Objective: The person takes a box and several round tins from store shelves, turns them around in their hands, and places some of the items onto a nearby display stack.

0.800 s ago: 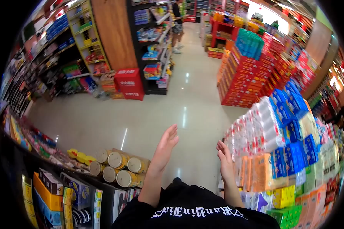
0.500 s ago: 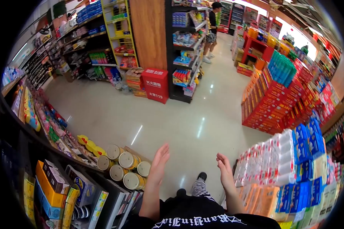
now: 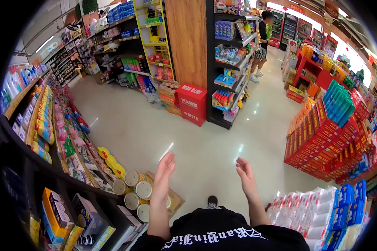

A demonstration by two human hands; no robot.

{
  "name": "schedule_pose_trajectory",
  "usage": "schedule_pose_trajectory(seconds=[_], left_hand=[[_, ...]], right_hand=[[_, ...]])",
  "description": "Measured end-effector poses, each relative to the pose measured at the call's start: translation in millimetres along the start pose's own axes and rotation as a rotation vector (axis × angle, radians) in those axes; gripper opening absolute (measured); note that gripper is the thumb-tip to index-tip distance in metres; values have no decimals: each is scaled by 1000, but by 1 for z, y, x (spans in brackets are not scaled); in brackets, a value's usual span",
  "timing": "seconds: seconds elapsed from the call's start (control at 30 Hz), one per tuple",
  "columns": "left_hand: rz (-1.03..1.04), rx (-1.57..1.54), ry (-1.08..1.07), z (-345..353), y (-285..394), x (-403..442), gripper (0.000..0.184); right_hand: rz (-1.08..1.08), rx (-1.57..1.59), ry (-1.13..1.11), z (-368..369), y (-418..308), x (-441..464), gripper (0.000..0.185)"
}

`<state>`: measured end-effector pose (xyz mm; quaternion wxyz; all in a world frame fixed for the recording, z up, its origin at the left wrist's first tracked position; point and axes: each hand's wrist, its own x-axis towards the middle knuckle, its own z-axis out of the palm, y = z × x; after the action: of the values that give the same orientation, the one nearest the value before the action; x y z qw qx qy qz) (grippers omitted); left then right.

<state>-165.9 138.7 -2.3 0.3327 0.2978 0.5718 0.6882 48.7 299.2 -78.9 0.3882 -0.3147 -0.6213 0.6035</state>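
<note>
My left hand (image 3: 165, 168) is held out in front of me with its fingers stretched, and it holds nothing. Below and to its left stand several round tubs with pale lids (image 3: 144, 190), partly covered by my forearm. My right hand (image 3: 245, 172) is raised at about the same height, empty, with the fingers extended. Bare floor shows between the two hands, and neither touches anything. Wrapped toilet paper rolls (image 3: 301, 209) are stacked below and to the right of my right hand.
Curved shelves of packets (image 3: 73, 142) run along the left. A red fire-extinguisher box (image 3: 192, 105) stands by the wooden pillar (image 3: 190, 46) and a black shelf rack (image 3: 210, 83). Red cartons (image 3: 314, 144) are piled at right. Another person (image 3: 262, 42) stands beyond the rack.
The view has turned left, so the shelves, pillar and cartons sit further right and lower. Both hands stay raised and empty. One shoe shows now instead of two.
</note>
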Motion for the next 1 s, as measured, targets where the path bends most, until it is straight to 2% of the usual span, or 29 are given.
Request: schedule_pose_trajectory(seconds=[0.2,0.3,0.6,0.8,0.9,0.97,1.0], left_hand=[[45,21,37,31,-15,67,53],[-57,21,-9,40,-30,93,54],[-102,-16,-66,44,-53,197,54],[-131,-131,-132,16,-36,281,51],[-109,-143,-78,-11,-18,329,52],[31,-115,-42,-34,-5,355,52],[37,-114,-43,-43,0,365,52]], right_hand=[[72,-59,-66,-12,-14,68,36],[82,-89,-95,-17,5,90,37],[180,-92,9,-18,27,155,36],[146,-76,68,18,32,232,34],[101,-45,56,50,19,277,34],[74,-36,39,75,18,302,33],[84,-45,32,86,18,316,33]])
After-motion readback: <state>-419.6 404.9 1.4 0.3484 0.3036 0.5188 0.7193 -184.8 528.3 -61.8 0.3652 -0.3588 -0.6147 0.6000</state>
